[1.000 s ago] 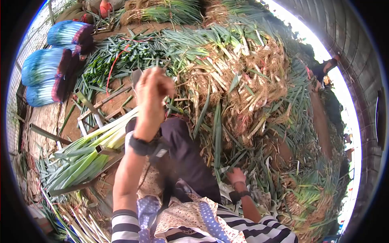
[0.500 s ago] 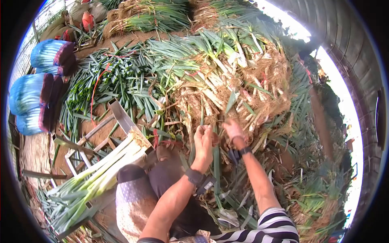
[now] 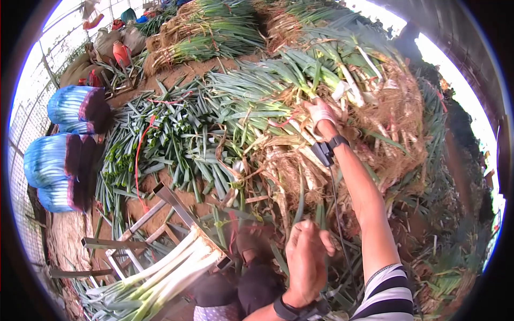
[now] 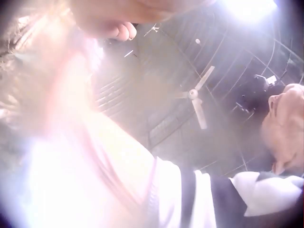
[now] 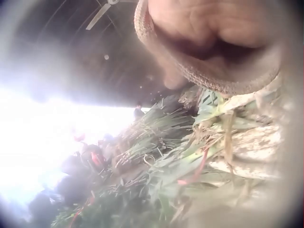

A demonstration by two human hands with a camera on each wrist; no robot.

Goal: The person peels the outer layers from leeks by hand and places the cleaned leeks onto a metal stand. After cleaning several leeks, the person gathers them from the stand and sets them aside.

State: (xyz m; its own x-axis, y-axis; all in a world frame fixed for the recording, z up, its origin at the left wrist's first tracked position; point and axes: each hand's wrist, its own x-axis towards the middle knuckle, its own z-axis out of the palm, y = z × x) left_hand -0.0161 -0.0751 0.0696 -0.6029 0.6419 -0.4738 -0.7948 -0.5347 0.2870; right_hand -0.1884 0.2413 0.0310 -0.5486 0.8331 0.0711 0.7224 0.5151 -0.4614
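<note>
Two bare hands in the head view, both at or near a big heap of green onions with roots on. Right hand is out on the heap, arm extended, fingers down among the stalks; fingertips hidden, so can't tell if it grips any. Pale band round its palm, clear in the right wrist view, stalks close beyond. Left hand is nearer the body, above the heap's near edge, fingers loosely bent, thumb apart, nothing seen in it. Left wrist view is mostly glare: part of a hand, the other forearm, a striped sleeve, ceiling fan.

Rest: clean white-stemmed onions lie slantwise on a metal frame, lower left of the head view, root ends toward the person's knees. Dark green leaf pile left of the heap, red string across it. Blue-wrapped bundles stacked at far left. More rooted bundles at the back on brown ground, orange-red container just left of them.
</note>
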